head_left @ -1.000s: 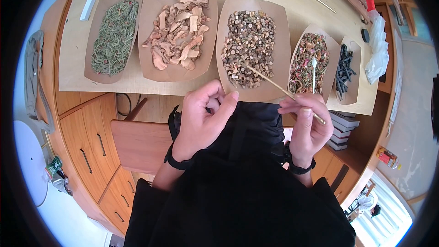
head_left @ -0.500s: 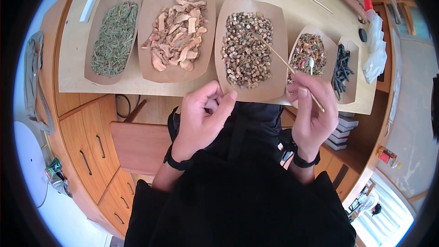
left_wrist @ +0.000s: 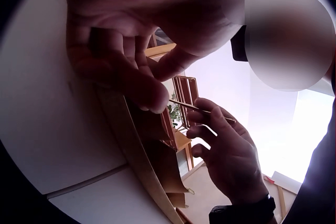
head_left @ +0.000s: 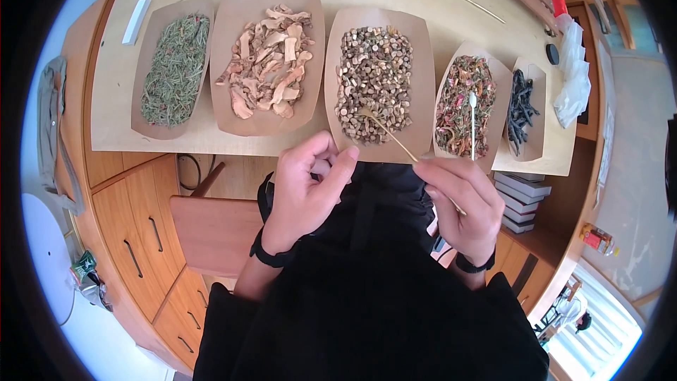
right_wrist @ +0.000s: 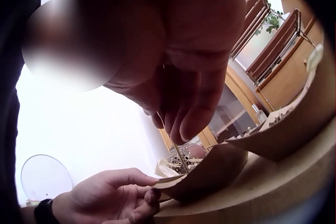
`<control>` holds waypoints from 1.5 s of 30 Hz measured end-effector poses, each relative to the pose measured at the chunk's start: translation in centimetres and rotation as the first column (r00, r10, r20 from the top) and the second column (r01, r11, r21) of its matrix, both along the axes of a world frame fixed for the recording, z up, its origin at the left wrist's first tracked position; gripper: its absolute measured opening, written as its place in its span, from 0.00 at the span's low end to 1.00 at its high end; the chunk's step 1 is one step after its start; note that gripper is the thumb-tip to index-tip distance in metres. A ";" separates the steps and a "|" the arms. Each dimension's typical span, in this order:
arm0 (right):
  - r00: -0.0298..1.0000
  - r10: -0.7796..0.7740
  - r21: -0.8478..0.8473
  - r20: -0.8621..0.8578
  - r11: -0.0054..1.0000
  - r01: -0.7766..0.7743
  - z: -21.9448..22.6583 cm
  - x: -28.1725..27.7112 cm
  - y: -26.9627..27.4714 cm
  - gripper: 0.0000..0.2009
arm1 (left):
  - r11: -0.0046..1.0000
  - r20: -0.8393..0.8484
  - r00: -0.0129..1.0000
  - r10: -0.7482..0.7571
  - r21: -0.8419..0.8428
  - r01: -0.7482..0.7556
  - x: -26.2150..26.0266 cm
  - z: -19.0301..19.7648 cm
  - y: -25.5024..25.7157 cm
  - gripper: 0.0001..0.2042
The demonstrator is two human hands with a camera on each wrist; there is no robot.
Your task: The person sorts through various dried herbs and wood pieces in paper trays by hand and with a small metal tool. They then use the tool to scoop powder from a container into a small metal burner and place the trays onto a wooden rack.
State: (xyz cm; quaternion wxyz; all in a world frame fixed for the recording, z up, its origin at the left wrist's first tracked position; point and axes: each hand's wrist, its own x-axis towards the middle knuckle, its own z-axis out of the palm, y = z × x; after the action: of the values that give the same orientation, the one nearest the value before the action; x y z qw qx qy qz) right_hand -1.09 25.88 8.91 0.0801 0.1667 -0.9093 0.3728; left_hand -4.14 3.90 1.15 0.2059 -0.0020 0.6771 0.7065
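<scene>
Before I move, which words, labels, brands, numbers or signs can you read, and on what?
Nothing is readable in any view.
Small red-and-yellow package: any print too small to read.
Shiny green packet: likewise.
Brown boat-shaped cardboard trays, thin brass-coloured tool: no lettering visible.

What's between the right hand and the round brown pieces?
Head view: a metal stick, held by the right hand, and the tray's near edge; the stick's tip reaches the pieces.

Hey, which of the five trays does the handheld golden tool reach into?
The middle tray, holding small brown pieces: the golden tool in the right hand reaches into it and none of the other four.
</scene>
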 end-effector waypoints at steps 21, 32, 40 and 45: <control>0.986 -0.116 0.064 -0.118 0.990 0.124 -0.8 -1.8 0.1 0.13 | 1.000 0.017 1.000 0.004 0.000 -0.004 0.0 -0.1 0.0 0.09; 0.975 -0.174 0.063 -0.141 0.981 0.185 -1.0 -3.4 0.0 0.14 | 1.000 0.012 1.000 0.002 0.009 -0.002 0.0 0.0 0.1 0.09; 0.997 -0.068 0.044 -0.036 0.997 0.069 -0.4 -2.0 0.1 0.15 | 1.000 0.015 1.000 0.004 0.020 -0.004 0.1 -0.1 0.0 0.09; 0.985 -0.116 0.028 -0.127 0.992 0.121 0.3 -2.5 0.4 0.14 | 0.996 0.051 0.996 0.075 0.039 -0.077 0.1 0.3 0.5 0.16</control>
State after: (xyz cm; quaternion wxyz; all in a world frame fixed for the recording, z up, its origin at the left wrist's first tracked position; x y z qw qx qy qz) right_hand -3.62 26.28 9.21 0.1559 0.1368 -0.9173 0.3400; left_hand -4.03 4.39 1.45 0.1955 -0.0412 0.6567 0.7272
